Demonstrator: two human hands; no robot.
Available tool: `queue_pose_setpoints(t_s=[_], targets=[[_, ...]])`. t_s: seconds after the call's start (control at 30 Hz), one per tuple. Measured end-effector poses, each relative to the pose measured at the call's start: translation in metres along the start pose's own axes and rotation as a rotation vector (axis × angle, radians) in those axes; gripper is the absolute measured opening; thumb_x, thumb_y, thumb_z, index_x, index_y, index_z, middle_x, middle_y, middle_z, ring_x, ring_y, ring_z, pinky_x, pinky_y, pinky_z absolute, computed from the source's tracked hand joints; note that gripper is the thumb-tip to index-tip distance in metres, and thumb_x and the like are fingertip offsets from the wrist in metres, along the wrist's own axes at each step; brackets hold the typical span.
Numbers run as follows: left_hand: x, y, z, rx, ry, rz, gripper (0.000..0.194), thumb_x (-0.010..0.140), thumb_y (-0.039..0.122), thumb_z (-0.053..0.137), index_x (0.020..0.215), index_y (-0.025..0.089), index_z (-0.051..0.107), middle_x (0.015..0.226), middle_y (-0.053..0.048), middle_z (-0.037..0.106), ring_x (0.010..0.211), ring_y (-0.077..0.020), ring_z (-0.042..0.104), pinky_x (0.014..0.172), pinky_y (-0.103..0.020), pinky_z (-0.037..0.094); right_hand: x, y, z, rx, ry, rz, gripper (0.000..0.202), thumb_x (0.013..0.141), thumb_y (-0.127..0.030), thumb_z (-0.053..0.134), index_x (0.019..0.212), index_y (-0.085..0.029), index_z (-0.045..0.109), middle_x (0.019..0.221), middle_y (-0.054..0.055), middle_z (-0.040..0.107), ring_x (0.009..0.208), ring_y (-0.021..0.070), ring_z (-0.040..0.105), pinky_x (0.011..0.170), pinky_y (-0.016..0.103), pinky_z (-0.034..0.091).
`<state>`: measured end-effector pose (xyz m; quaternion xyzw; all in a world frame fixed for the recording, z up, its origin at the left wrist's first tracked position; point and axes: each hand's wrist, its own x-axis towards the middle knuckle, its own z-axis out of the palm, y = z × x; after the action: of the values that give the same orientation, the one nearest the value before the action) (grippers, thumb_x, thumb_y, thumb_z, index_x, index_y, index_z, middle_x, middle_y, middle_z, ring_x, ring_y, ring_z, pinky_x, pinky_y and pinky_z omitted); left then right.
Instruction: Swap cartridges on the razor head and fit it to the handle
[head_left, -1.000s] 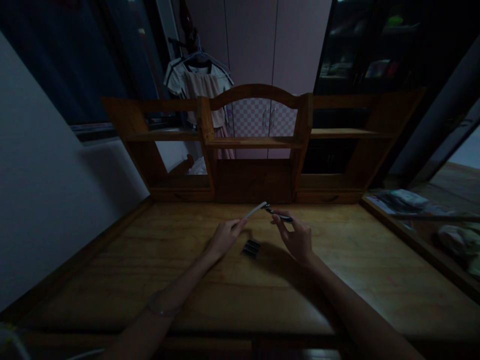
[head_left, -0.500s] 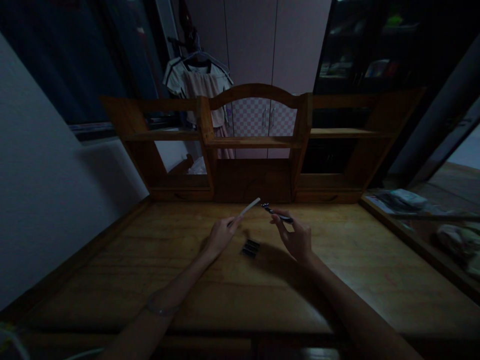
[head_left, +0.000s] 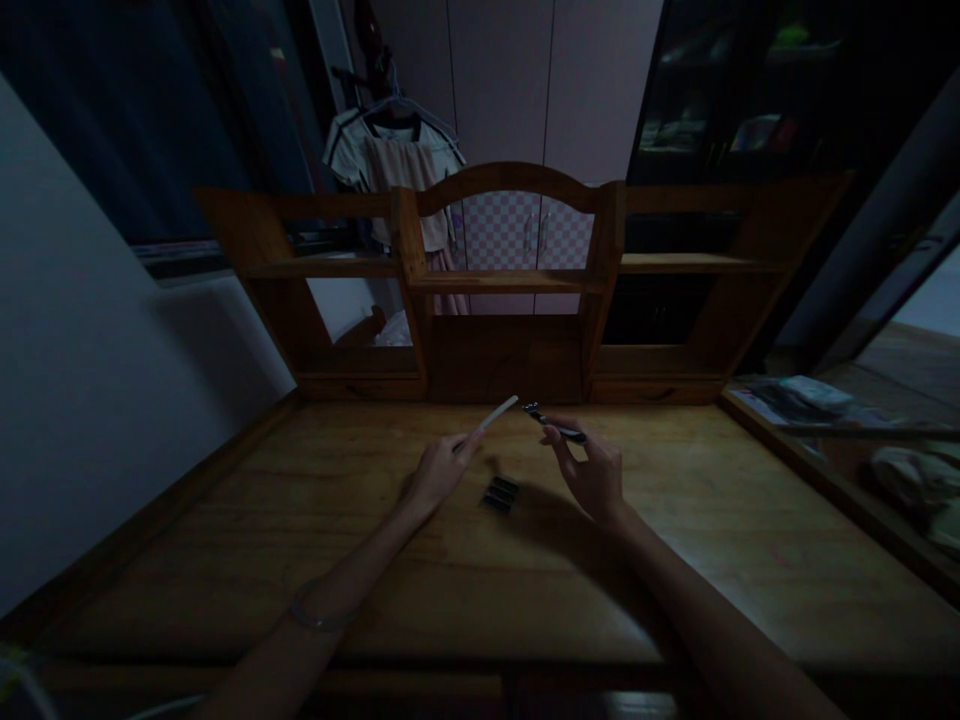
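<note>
My left hand (head_left: 444,470) is closed around one end of a slim white stick (head_left: 499,412), which points up and to the right. Between the thumb and fingers of my right hand (head_left: 592,468) is what looks like a razor (head_left: 564,432), with a black and pale handle and a small shiny head at its left end. That head is close to the stick's tip, with a narrow gap between them. Below and between my hands, a small pack with several black strips (head_left: 500,494) lies on the wooden desk (head_left: 420,590).
A wooden shelf unit (head_left: 510,285) stands along the desk's back edge. Clothes (head_left: 405,165) hang behind it, before a pink wardrobe (head_left: 502,90). A white wall (head_left: 75,350) borders the left side. Papers and dark items (head_left: 795,398) lie beyond the desk's right edge. The room is dim.
The white stick's tip has shifted very slightly left, leaving a little more space to the razor's head. Both hands otherwise keep their places and grips.
</note>
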<state>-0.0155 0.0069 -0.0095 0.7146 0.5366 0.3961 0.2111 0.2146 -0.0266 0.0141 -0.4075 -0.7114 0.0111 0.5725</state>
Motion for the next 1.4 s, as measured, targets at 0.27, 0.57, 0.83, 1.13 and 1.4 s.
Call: queue_pose_setpoints(t_s=[0.27, 0.57, 0.83, 1.13, 1.4], targets=[[-0.004, 0.009, 0.003, -0.025, -0.075, 0.077, 0.051, 0.089, 0.053, 0.039, 0.082, 0.012, 0.07, 0.067, 0.0, 0.061, 0.064, -0.0144, 0.053, 0.058, -0.023, 0.033, 0.0, 0.003, 0.0, -0.014, 0.007, 0.005, 0.019, 0.092, -0.031, 0.054, 0.107, -0.021, 0.061, 0.082, 0.003, 0.07, 0.077, 0.0185, 0.068, 0.07, 0.028, 0.051], [-0.001, 0.003, -0.001, -0.046, -0.019, 0.005, 0.051, 0.089, 0.053, 0.041, 0.086, 0.012, 0.07, 0.074, -0.003, 0.066, 0.068, -0.0163, 0.056, 0.061, -0.023, 0.035, 0.0, 0.002, 0.001, -0.008, 0.035, 0.021, 0.02, 0.093, -0.031, 0.052, 0.107, -0.021, 0.061, 0.081, 0.004, 0.07, 0.078, 0.0192, 0.068, 0.072, 0.029, 0.051], [-0.006, 0.01, 0.005, -0.015, -0.099, 0.082, 0.05, 0.09, 0.052, 0.039, 0.086, 0.013, 0.071, 0.072, -0.001, 0.065, 0.065, -0.0146, 0.055, 0.061, -0.023, 0.035, 0.001, 0.002, 0.0, -0.014, 0.007, 0.021, 0.019, 0.093, -0.031, 0.052, 0.107, -0.021, 0.06, 0.083, 0.003, 0.07, 0.078, 0.0184, 0.068, 0.072, 0.028, 0.051], [0.001, -0.006, 0.003, 0.024, -0.005, 0.004, 0.053, 0.089, 0.053, 0.038, 0.089, 0.011, 0.071, 0.074, -0.004, 0.067, 0.066, -0.0168, 0.056, 0.061, -0.024, 0.036, 0.001, 0.0, -0.002, 0.008, 0.012, 0.014, 0.019, 0.093, -0.029, 0.053, 0.107, -0.02, 0.061, 0.083, 0.004, 0.07, 0.079, 0.0184, 0.067, 0.074, 0.029, 0.05], [-0.005, 0.012, 0.0, 0.002, -0.01, 0.099, 0.051, 0.091, 0.051, 0.038, 0.086, 0.011, 0.069, 0.07, -0.002, 0.062, 0.062, -0.0128, 0.051, 0.058, -0.022, 0.033, 0.0, 0.002, 0.0, 0.019, 0.01, 0.006, 0.017, 0.092, -0.027, 0.055, 0.107, -0.02, 0.06, 0.082, 0.002, 0.07, 0.076, 0.0171, 0.067, 0.071, 0.026, 0.049]])
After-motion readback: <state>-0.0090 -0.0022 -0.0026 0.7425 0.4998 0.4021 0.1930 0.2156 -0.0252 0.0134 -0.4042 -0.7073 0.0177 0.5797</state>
